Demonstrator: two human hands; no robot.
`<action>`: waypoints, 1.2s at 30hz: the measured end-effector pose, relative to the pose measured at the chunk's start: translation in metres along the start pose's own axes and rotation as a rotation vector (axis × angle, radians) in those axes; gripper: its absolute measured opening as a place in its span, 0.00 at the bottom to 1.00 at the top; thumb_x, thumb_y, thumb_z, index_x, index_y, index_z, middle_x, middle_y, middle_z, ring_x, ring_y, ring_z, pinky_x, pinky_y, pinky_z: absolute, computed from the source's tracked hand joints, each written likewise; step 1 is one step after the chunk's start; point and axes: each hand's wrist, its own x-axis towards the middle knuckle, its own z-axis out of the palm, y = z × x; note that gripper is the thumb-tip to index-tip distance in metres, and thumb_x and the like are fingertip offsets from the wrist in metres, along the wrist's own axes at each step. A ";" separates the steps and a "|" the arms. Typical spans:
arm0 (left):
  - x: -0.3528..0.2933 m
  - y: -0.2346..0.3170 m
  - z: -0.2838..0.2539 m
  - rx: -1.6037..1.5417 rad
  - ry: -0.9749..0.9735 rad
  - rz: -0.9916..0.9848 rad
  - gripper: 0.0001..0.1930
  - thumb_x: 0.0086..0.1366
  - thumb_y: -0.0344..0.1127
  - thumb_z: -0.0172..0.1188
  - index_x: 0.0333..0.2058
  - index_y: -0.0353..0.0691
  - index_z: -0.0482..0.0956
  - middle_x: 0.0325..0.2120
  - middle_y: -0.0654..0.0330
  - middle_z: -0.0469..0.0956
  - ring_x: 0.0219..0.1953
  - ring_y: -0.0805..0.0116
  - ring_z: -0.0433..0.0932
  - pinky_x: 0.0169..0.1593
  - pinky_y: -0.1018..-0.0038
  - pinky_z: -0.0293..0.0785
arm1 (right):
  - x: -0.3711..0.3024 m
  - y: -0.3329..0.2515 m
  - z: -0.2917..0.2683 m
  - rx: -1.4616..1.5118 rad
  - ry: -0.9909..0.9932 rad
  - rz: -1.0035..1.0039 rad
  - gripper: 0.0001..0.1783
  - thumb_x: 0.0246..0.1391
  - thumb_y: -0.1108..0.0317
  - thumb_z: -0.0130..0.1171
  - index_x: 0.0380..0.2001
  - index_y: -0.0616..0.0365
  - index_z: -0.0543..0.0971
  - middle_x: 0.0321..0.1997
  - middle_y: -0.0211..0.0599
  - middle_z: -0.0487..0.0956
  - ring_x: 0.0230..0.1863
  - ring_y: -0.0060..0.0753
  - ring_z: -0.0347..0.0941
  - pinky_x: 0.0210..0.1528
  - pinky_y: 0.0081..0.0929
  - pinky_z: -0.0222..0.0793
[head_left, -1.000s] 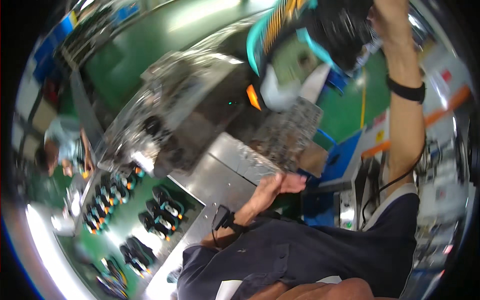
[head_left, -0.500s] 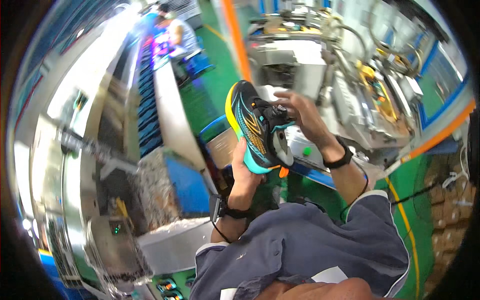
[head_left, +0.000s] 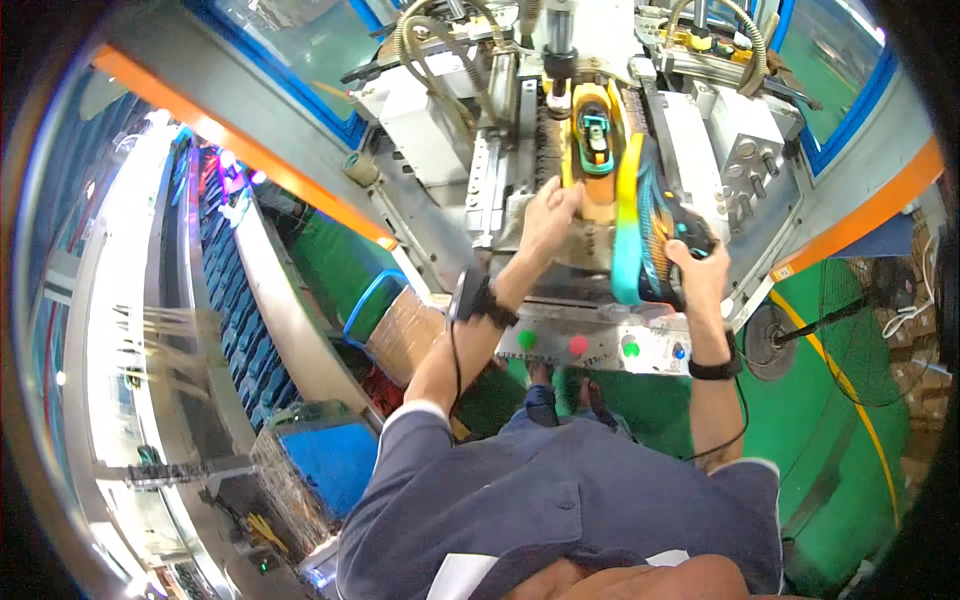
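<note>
In the head view our right hand [head_left: 702,272] grasps the shoe [head_left: 648,235] above the machine [head_left: 490,190]; its sole [head_left: 627,235] runs yellow to teal, its dark upper [head_left: 662,225] bears orange; our left hand [head_left: 548,220] half-curls nearby; whether it holds anything we cannot tell.

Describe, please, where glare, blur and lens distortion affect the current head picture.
Head view: glare whitens the bright strip at far left; the fisheye darkens the corners and bends the yellow floor line; the left hand looks slightly smeared, while the shoe in the right hand appears clearer.
</note>
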 end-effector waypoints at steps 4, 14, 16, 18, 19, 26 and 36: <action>0.141 -0.036 0.021 0.581 0.322 0.255 0.34 0.52 0.50 0.67 0.47 0.24 0.70 0.38 0.40 0.78 0.44 0.50 0.78 0.48 0.64 0.72 | 0.025 -0.010 -0.030 -0.025 0.162 -0.045 0.30 0.39 0.72 0.66 0.51 0.64 0.74 0.45 0.38 0.78 0.42 0.28 0.74 0.48 0.24 0.70; 0.222 -0.031 0.017 0.637 0.207 -0.044 0.23 0.48 0.35 0.62 0.42 0.27 0.73 0.39 0.40 0.79 0.43 0.43 0.78 0.48 0.61 0.75 | 0.129 -0.026 -0.032 -0.473 0.354 -0.090 0.27 0.39 0.70 0.66 0.46 0.67 0.75 0.37 0.35 0.79 0.35 0.23 0.74 0.40 0.20 0.71; 0.203 -0.031 -0.004 -0.064 0.119 -0.209 0.16 0.52 0.30 0.66 0.39 0.31 0.77 0.35 0.50 0.80 0.36 0.57 0.81 0.40 0.64 0.78 | 0.192 -0.035 -0.015 -0.716 0.184 0.024 0.33 0.36 0.59 0.67 0.46 0.69 0.75 0.37 0.45 0.81 0.37 0.32 0.77 0.42 0.25 0.72; 0.153 -0.015 -0.021 -0.499 -0.136 -0.347 0.13 0.57 0.26 0.63 0.41 0.30 0.76 0.36 0.55 0.79 0.35 0.60 0.80 0.34 0.58 0.82 | 0.255 -0.015 0.005 -0.887 0.154 -0.017 0.42 0.34 0.51 0.66 0.51 0.71 0.72 0.36 0.47 0.80 0.39 0.36 0.77 0.44 0.29 0.72; 0.122 -0.013 -0.041 -0.518 -0.155 -0.312 0.13 0.57 0.27 0.63 0.42 0.33 0.76 0.38 0.56 0.79 0.37 0.61 0.80 0.33 0.60 0.82 | 0.258 -0.038 0.051 -1.024 0.027 -0.020 0.43 0.33 0.52 0.67 0.51 0.71 0.70 0.39 0.51 0.79 0.41 0.43 0.77 0.45 0.31 0.72; -0.083 0.034 -0.154 -0.425 0.098 -0.305 0.27 0.54 0.27 0.63 0.53 0.27 0.67 0.45 0.54 0.75 0.45 0.66 0.75 0.52 0.72 0.71 | 0.304 0.061 0.224 -1.118 -0.246 -0.045 0.32 0.37 0.56 0.67 0.42 0.71 0.75 0.43 0.62 0.78 0.45 0.55 0.77 0.46 0.41 0.73; -0.261 0.001 -0.178 -0.515 0.857 -0.168 0.22 0.58 0.28 0.59 0.52 0.32 0.70 0.43 0.56 0.77 0.43 0.64 0.78 0.45 0.68 0.77 | 0.257 0.156 0.239 -1.602 0.171 -0.814 0.38 0.51 0.52 0.57 0.55 0.74 0.64 0.31 0.40 0.75 0.25 0.41 0.77 0.31 0.33 0.77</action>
